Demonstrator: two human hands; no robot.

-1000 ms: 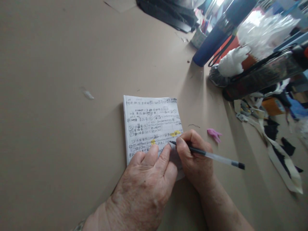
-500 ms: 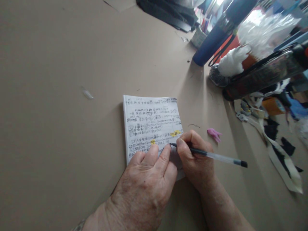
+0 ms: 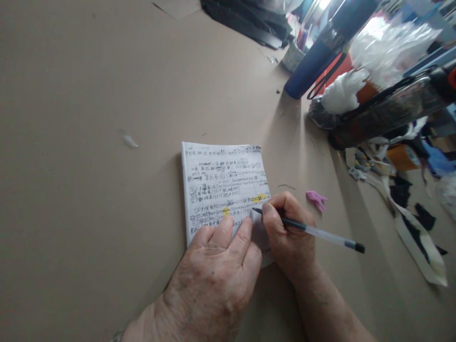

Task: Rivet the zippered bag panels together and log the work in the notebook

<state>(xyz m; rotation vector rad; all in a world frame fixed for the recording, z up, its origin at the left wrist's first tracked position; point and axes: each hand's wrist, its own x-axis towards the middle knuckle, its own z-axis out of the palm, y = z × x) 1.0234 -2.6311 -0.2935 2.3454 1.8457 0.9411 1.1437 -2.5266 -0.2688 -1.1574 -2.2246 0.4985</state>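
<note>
A lined notepad (image 3: 223, 175) covered in dark handwriting, with a few yellow highlighted spots, lies on the table in front of me. My left hand (image 3: 221, 266) rests flat across its lower part, fingers extended and covering some of the writing. At the pad's right side, my right hand (image 3: 292, 232) is closed around a pen (image 3: 317, 232) with a black grip and a clear barrel. The pen's tip is at the page, just above my left fingertips. Its capped end points to the lower right.
A pink clip-like piece (image 3: 317, 200) lies right of my right hand. Beyond stand a blue bottle (image 3: 313, 61) and a dark bottle (image 3: 384, 109), beside plastic bags (image 3: 392, 45). White strap scraps (image 3: 415, 247) lie at the right; a black bag (image 3: 245, 21) is at the back.
The pen tip has moved slightly up on the page. My left fingers have shifted down a little, uncovering more writing. The whole view has drifted slightly.
</note>
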